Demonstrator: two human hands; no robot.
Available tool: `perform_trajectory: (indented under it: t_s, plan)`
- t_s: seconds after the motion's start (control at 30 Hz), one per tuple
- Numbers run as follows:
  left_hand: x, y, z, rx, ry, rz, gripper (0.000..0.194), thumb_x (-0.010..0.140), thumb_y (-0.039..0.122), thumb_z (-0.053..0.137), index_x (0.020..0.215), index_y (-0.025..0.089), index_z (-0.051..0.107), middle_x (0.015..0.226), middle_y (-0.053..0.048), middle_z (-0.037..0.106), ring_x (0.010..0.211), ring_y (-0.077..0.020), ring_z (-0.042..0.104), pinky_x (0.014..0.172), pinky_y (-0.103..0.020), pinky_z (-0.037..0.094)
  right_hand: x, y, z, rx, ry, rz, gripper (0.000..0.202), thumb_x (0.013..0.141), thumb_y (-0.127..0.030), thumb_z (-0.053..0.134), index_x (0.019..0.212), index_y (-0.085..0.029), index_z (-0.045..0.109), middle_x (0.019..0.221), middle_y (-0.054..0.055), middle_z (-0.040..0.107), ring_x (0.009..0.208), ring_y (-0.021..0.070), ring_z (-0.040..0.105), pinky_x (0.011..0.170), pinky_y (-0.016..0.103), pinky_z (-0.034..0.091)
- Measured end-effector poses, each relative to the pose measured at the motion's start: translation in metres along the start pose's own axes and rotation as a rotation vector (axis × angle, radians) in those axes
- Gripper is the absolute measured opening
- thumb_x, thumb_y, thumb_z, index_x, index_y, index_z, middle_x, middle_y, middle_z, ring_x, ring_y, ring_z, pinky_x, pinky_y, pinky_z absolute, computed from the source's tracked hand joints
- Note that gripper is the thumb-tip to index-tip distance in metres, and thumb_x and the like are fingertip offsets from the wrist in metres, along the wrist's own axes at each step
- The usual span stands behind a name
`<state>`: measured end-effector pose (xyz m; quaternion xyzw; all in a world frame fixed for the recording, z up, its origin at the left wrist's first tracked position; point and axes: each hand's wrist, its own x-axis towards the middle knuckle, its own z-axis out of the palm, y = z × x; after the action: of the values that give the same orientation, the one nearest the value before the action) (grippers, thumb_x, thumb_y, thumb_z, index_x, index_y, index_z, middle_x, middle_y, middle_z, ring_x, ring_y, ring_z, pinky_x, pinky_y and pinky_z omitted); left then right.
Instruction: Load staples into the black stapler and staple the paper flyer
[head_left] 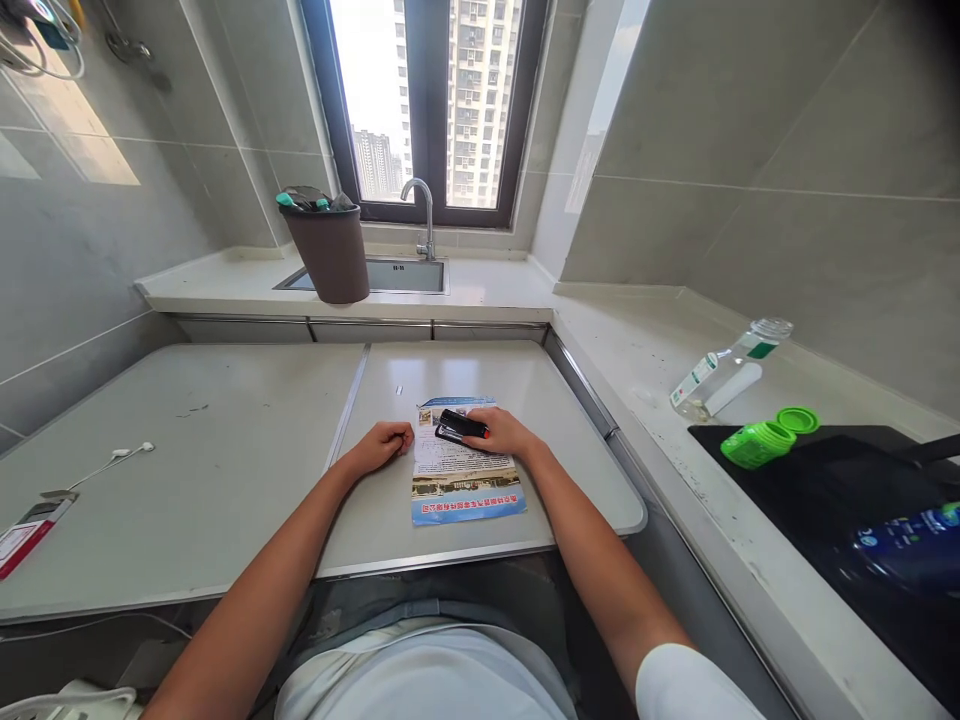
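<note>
A printed leaflet with blue borders and a photo band lies on the pale folding table in front of me. Over its upper part, my right hand is wrapped round a black stapler, which has a red spot near my fingers. My left hand rests on the table just left of the leaflet, its fingers curled in; whether anything is inside them is hidden.
Left on the table are a red-and-white package and a white cable. A brown bin stands by the sink. The right counter holds clear bottles, a green container and a blue bottle.
</note>
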<state>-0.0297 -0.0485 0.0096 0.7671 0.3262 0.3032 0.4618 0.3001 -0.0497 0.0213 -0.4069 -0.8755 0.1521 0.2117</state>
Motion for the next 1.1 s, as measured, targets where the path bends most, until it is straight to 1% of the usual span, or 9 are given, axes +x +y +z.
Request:
perform_trajectory:
  t_s: [0.07, 0.17, 0.23, 0.3, 0.43, 0.53, 0.6, 0.7, 1.1]
  plan:
    - [0.0, -0.001, 0.003, 0.148, 0.059, 0.048, 0.017, 0.071, 0.009, 0.049, 0.07, 0.018, 0.063, 0.066, 0.0, 0.059, 0.064, -0.016, 0.048, 0.066, -0.028, 0.036, 0.0, 0.003, -0.001, 0.009, -0.002, -0.021, 0.028, 0.089, -0.048, 0.076, 0.095, -0.022, 0.067, 0.09, 0.002, 0.07, 0.081, 0.018, 0.06, 0.067, 0.025, 0.033]
    - [0.0, -0.005, 0.006, 0.282, 0.124, 0.105, 0.019, 0.077, 0.009, 0.052, 0.082, 0.02, 0.067, 0.081, -0.003, 0.066, 0.076, -0.02, 0.057, 0.074, -0.031, 0.042, 0.003, 0.0, 0.004, -0.004, 0.022, -0.047, 0.021, 0.091, -0.041, 0.075, 0.094, -0.022, 0.065, 0.091, 0.002, 0.069, 0.081, 0.0179, 0.06, 0.068, 0.026, 0.033]
    - [-0.001, -0.007, 0.007, 0.349, 0.17, 0.119, 0.017, 0.084, 0.014, 0.057, 0.092, 0.02, 0.071, 0.094, -0.007, 0.071, 0.089, -0.024, 0.062, 0.084, -0.035, 0.046, 0.006, -0.003, 0.01, -0.003, 0.064, -0.06, 0.019, 0.094, -0.038, 0.073, 0.093, -0.022, 0.064, 0.093, 0.003, 0.068, 0.084, 0.0182, 0.06, 0.069, 0.026, 0.035]
    - [-0.001, -0.009, 0.007, 0.381, 0.204, 0.082, 0.016, 0.091, 0.023, 0.062, 0.103, 0.021, 0.072, 0.105, -0.009, 0.073, 0.098, -0.0268, 0.065, 0.091, -0.039, 0.048, 0.009, -0.005, 0.016, 0.017, 0.108, -0.061, 0.019, 0.096, -0.038, 0.072, 0.097, -0.022, 0.063, 0.098, 0.003, 0.068, 0.088, 0.0188, 0.061, 0.072, 0.026, 0.038]
    - [-0.002, -0.01, 0.008, 0.463, 0.16, 0.034, 0.031, 0.095, 0.038, 0.067, 0.121, 0.022, 0.07, 0.119, -0.011, 0.072, 0.11, -0.0283, 0.066, 0.101, -0.043, 0.051, 0.013, -0.006, 0.024, 0.078, 0.142, -0.072, 0.019, 0.098, -0.036, 0.072, 0.108, -0.021, 0.064, 0.105, 0.004, 0.066, 0.095, 0.02, 0.062, 0.08, 0.029, 0.045]
    - [-0.002, -0.013, 0.008, 0.523, 0.144, 0.077, 0.04, 0.096, 0.042, 0.069, 0.13, 0.023, 0.068, 0.129, -0.01, 0.07, 0.121, -0.0284, 0.062, 0.109, -0.045, 0.049, 0.015, -0.006, 0.027, 0.091, 0.138, -0.107, 0.02, 0.097, -0.033, 0.074, 0.112, -0.021, 0.066, 0.11, 0.006, 0.065, 0.101, 0.0218, 0.063, 0.085, 0.031, 0.049]
    - [-0.001, -0.016, 0.007, 0.562, 0.126, 0.112, 0.04, 0.095, 0.042, 0.072, 0.13, 0.024, 0.07, 0.132, -0.01, 0.069, 0.124, -0.0283, 0.061, 0.11, -0.045, 0.048, 0.015, -0.008, 0.028, 0.076, 0.138, -0.128, 0.021, 0.096, -0.032, 0.075, 0.112, -0.021, 0.068, 0.11, 0.006, 0.066, 0.103, 0.0229, 0.063, 0.088, 0.033, 0.05]
    - [0.001, -0.018, 0.007, 0.601, 0.101, 0.137, 0.031, 0.095, 0.04, 0.072, 0.122, 0.025, 0.074, 0.132, -0.01, 0.069, 0.122, -0.0278, 0.062, 0.109, -0.045, 0.048, 0.017, -0.009, 0.03, 0.053, 0.138, -0.137, 0.021, 0.095, -0.031, 0.077, 0.112, -0.021, 0.069, 0.111, 0.007, 0.067, 0.104, 0.0237, 0.063, 0.088, 0.034, 0.051]
    - [0.003, -0.017, 0.008, 0.589, 0.114, 0.128, 0.024, 0.094, 0.04, 0.074, 0.112, 0.024, 0.077, 0.127, -0.01, 0.071, 0.119, -0.0279, 0.063, 0.107, -0.045, 0.049, 0.017, -0.01, 0.028, 0.029, 0.12, -0.148, 0.027, 0.095, -0.029, 0.077, 0.119, -0.019, 0.067, 0.115, 0.009, 0.067, 0.109, 0.0251, 0.064, 0.093, 0.037, 0.053]
